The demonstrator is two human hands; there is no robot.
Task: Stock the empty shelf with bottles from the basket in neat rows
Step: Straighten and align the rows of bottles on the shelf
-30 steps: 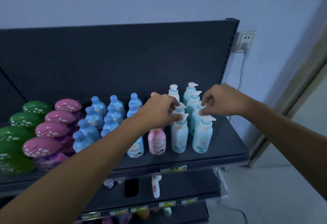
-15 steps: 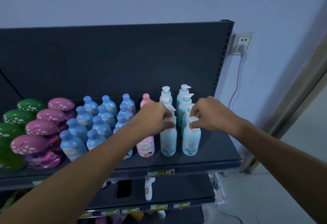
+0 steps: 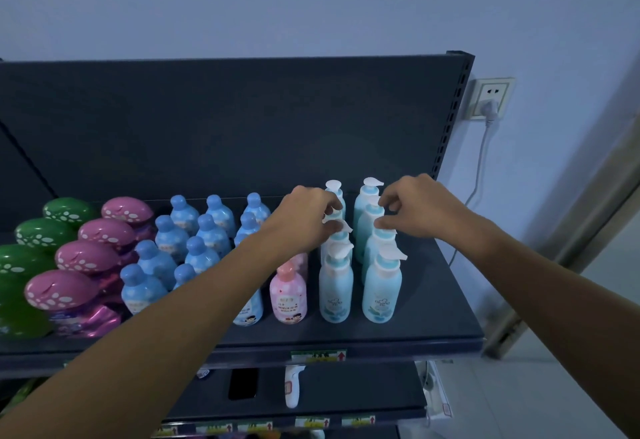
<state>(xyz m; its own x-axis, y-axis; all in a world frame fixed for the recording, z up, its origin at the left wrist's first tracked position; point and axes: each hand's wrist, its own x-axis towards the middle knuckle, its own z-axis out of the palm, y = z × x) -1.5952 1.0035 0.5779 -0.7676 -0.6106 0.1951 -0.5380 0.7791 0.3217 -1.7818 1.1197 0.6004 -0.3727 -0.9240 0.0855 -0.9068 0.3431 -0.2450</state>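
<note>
Dark shelf point(image 3: 433, 300), pale wall point(image 3: 311, 5): fingers of left hand point(image 3: 304, 220) and right hand point(image 3: 415, 203) pinch pump bottles point(image 3: 381, 286).

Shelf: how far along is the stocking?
Done: the shelf holds rows of green bottles, pink-capped bottles, blue bottles, plus two rows of pump bottles. In hand: left hand and right hand pinch the tops of mid-row ones, probably straightening them. Left: bare shelf at the right end; the basket is out of view, so remaining stock is unknown.

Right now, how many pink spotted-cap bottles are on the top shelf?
4 pink spotted-cap bottles, one column between green bottles and blue bottles: front, second, third, back. None appears hidden.
</note>
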